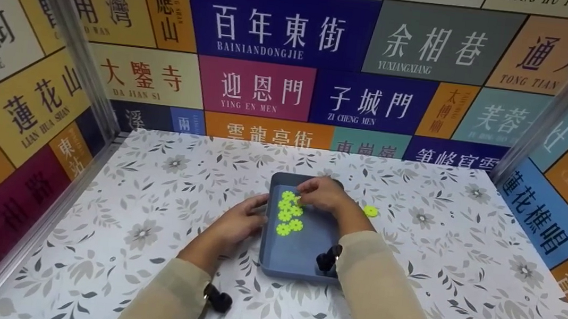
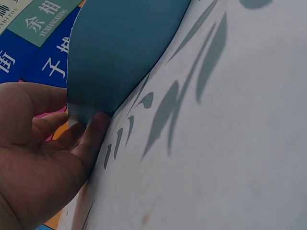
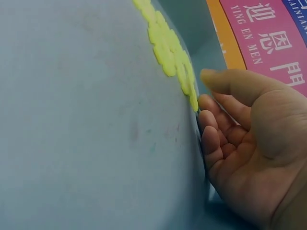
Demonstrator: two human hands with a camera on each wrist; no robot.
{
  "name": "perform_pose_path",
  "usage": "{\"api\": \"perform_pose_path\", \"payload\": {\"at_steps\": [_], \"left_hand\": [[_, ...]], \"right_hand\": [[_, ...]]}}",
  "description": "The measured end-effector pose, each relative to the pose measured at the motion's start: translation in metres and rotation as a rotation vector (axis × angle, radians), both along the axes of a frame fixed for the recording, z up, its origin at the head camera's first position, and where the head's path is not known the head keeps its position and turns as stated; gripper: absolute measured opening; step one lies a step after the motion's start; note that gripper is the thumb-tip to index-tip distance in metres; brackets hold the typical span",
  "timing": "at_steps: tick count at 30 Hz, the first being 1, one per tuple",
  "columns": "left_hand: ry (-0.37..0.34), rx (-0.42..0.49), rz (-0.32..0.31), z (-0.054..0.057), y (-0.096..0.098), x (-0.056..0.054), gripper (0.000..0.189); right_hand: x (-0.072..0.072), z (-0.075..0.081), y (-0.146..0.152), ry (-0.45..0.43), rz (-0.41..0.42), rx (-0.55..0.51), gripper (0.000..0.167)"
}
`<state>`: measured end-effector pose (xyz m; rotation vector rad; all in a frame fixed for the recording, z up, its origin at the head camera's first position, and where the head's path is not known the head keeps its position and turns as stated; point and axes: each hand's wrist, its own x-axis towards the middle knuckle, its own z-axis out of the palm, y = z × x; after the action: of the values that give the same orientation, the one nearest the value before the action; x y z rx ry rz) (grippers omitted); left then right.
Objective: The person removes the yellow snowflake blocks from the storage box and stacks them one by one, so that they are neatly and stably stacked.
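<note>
Left hand [image 1: 240,221] reaches forward, right hand [image 1: 324,192] curls.

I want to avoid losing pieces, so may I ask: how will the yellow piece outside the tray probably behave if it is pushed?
The yellow piece seems to lie flat on the tabletop, so it would probably slide rather than roll. It is much smaller than the tray, which suggests that it is light and easily nudged.

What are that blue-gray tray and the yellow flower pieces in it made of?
Tray: probably molded plastic, smooth and satiny, judging by its rounded corners and soft sheen. Flower pieces: perhaps plastic or foam; they look opaque, evenly yellow-green and fairly matte.
</note>
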<state>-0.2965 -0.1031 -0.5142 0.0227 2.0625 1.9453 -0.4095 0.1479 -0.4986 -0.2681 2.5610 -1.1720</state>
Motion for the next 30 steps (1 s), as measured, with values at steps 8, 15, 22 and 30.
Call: {"api": "perform_pose_path", "payload": {"at_steps": [8,15,22,30], "left_hand": [[-0.023,0.039,-0.007,0.0021,0.0003,0.0008,0.066],[-0.014,0.004,-0.01,0.001,-0.0004,0.0001,0.066],[-0.016,0.017,-0.004,-0.0003,-0.0002,-0.0003,0.066],[0.005,0.02,-0.003,-0.0004,0.0012,0.0004,0.067]], "right_hand": [[0.0037,-0.0007,0.0015,0.001,0.041,-0.038,0.044],[0.0038,-0.0013,0.0016,0.01,0.043,-0.003,0.041],[0.0044,-0.0004,0.0012,0.028,0.033,0.015,0.04],[0.0023,-0.001,0.0016,0.085,0.058,0.074,0.039]]}}
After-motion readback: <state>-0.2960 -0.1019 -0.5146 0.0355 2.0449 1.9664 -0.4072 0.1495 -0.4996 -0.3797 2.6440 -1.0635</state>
